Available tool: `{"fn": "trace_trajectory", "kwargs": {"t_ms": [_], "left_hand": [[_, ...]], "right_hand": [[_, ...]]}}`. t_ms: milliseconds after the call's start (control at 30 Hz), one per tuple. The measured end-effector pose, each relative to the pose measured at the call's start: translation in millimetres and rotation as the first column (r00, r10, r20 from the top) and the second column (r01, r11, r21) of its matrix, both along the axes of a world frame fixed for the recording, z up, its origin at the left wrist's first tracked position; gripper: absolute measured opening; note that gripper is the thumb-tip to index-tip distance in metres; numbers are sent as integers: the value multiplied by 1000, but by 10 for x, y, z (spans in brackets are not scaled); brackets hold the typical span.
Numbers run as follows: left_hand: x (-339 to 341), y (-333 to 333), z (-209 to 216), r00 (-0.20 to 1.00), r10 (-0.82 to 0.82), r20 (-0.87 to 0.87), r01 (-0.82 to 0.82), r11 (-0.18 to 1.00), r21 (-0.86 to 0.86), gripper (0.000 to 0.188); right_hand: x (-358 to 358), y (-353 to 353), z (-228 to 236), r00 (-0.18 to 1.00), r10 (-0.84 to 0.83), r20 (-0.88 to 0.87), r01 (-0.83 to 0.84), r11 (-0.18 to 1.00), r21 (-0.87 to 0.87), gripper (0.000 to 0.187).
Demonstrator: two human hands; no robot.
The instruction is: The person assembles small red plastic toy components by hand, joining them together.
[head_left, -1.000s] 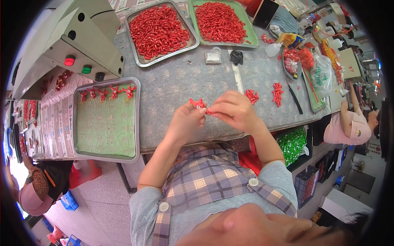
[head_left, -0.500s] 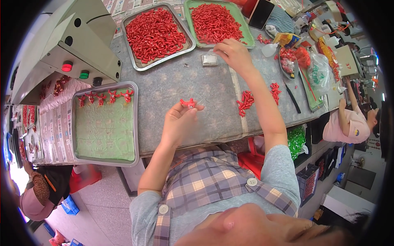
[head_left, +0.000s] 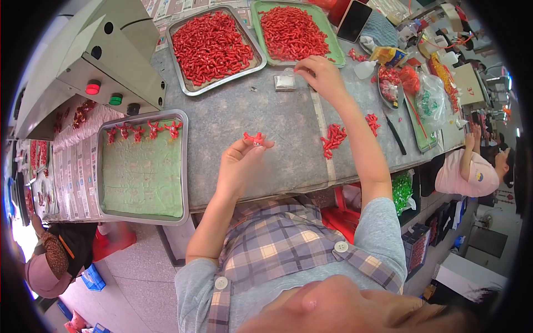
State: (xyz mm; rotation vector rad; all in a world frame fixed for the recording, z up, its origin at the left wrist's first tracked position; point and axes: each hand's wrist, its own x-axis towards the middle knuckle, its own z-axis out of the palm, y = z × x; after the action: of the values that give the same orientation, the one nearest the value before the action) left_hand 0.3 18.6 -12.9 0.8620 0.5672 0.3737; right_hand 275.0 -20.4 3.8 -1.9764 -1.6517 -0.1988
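Over the near middle of the table, my left hand [head_left: 240, 164] is closed in a pinch on a small red toy figure [head_left: 254, 138], held with its stubby limbs up. My right hand [head_left: 319, 76] reaches to the near edge of the green tray, its fingers bent together at the tips. Whatever those fingertips hold, if anything, is too small to make out. Just left of them lies a small white square pad [head_left: 285, 82]. Similar red figures [head_left: 154, 130] stand in a row along the far edge of a green-lined metal tray [head_left: 185, 166] on the left.
Small red pieces fill a metal tray [head_left: 182, 83] and a green tray [head_left: 340, 54] at the back. Loose red pieces [head_left: 333, 141] and a black-handled knife [head_left: 395, 135] lie to the right. A grey machine [head_left: 119, 77] with coloured buttons stands at left. Other people sit at both sides.
My right hand has shifted slightly right, away from the white pad. My left hand keeps the red figure in nearly the same place.
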Motion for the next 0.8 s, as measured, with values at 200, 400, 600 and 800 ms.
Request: {"fn": "trace_trajectory", "kwargs": {"t_ms": [200, 400, 600, 800], "left_hand": [[13, 8, 0, 999, 42, 31, -41, 998, -54, 28], [18, -15, -27, 987, 96, 128, -86, 993, -81, 28], [97, -90, -2, 959, 166, 228, -158, 986, -54, 16], [118, -126, -15, 947, 200, 252, -204, 979, -9, 16]], "right_hand": [[-85, -106, -77, 999, -28, -37, 31, 996, 85, 10], [-606, -269, 263, 841, -65, -538, 194, 963, 187, 8], [-1314, -536, 231, 694, 182, -697, 19, 963, 270, 9], [-1552, -553, 114, 647, 199, -736, 87, 940, 331, 10]]}}
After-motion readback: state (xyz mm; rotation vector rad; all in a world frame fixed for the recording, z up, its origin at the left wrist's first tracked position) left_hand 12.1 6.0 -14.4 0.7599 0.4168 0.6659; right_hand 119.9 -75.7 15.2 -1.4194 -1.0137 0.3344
